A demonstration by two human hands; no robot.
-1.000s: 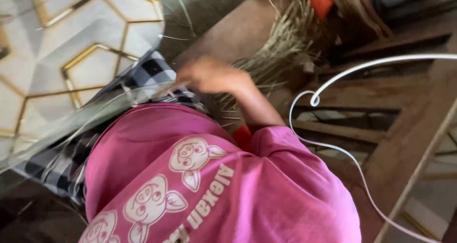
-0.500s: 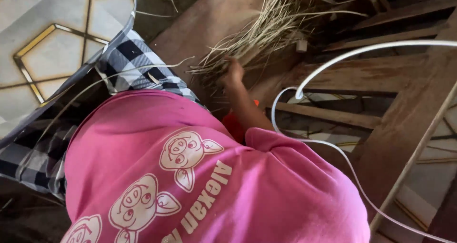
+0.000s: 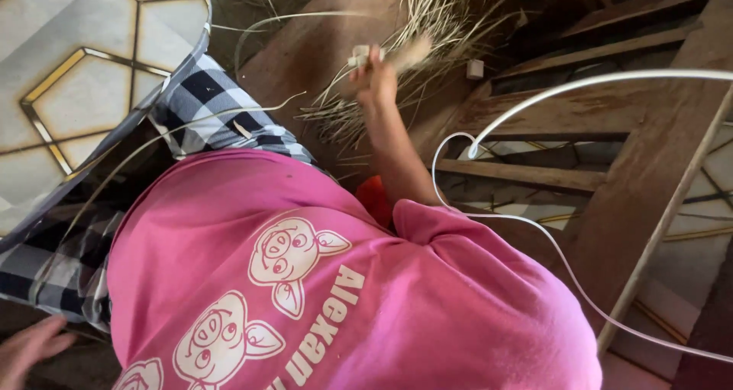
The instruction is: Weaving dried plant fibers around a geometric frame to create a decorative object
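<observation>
One small bunch of dry straw (image 3: 410,52) is already gathered. The right hand (image 3: 374,75) is closed around its lower end and holds it up just in front of the straw pile (image 3: 435,12). I judge the work to be in an early stage, because most of the stalks lie loose in that pile, and a few long ones trail away from it over the checked cloth (image 3: 206,107).

The left hand (image 3: 27,348) is far from the pile, at the picture edge. It is blurred and cut off, so I cannot tell if its fingers are apart or together. The pink shirt (image 3: 321,283) hides the lap. The far side of the pile is cut off.
</observation>
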